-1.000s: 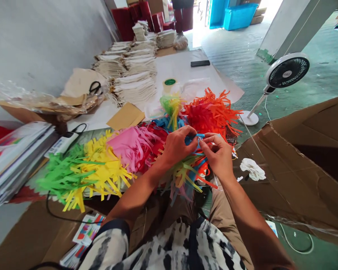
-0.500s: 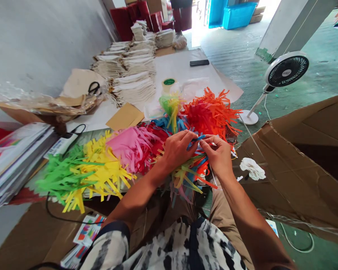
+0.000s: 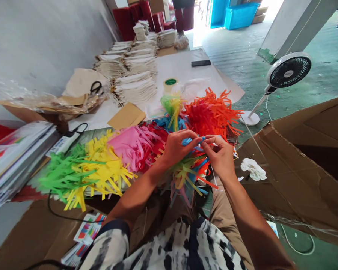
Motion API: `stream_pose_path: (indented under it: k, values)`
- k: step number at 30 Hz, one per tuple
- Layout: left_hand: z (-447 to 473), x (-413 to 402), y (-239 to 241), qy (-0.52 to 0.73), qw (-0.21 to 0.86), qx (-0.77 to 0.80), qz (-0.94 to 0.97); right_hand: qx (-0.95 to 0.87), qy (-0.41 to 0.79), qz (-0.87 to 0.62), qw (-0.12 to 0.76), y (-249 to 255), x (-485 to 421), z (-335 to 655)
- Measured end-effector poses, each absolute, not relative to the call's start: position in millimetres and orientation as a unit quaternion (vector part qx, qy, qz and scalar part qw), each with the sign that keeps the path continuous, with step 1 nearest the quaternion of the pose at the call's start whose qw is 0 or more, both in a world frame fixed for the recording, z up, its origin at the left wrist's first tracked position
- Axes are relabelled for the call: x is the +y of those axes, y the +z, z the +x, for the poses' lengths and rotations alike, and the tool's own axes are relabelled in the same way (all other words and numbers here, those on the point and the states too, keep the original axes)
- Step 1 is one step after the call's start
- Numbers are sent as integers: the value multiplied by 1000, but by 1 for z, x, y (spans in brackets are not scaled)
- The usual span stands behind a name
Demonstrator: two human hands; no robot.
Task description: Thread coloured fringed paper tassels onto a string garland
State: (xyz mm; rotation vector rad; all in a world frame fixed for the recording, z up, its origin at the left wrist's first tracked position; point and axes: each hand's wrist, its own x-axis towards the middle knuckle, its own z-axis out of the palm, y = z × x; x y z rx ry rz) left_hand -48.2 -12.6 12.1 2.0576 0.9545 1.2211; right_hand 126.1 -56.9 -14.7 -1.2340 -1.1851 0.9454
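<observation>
Between my two hands is a blue tissue paper tassel (image 3: pixel 187 141), pinched at its twisted top. My left hand (image 3: pixel 178 147) is closed around its body, and my right hand (image 3: pixel 219 152) grips the twisted end with thumb and fingertips. Below my hands hang strips of a multicoloured fringe (image 3: pixel 186 174). Orange and red fringed paper (image 3: pixel 211 112) lies just beyond my right hand. To the left lie pink fringed paper (image 3: pixel 131 144), yellow fringed paper (image 3: pixel 107 165) and green fringed paper (image 3: pixel 64 172). A green-yellow tassel (image 3: pixel 173 105) stands past my left hand.
A tape roll (image 3: pixel 169 84), a phone (image 3: pixel 201 63) and stacks of white bundles (image 3: pixel 136 80) are on the table. Black-handled scissors (image 3: pixel 95 87) lie at the left. A fan (image 3: pixel 289 73) stands to the right, behind a large cardboard box (image 3: pixel 304 168).
My fingers have shifted slightly around the blue tassel's twisted top, and more of its blue paper shows by my left hand. The view has moved a little; the rest stays put.
</observation>
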Motion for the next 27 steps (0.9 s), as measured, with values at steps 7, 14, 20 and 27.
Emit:
stream_pose_path:
  k: [7,14,20,27]
  values:
    - [-47,-8,13,440,428,356,705,-513,382,-537,549,-9,-58,127]
    - [-44,-6,15,447,465,363,673,-508,397,-535,546,-11,-59,127]
    - [-44,-3,16,427,481,349,681,-512,398,-529,548,-12,-60,127]
    - [-44,-1,17,417,447,353,708,-515,395,-528,548,-11,-62,124]
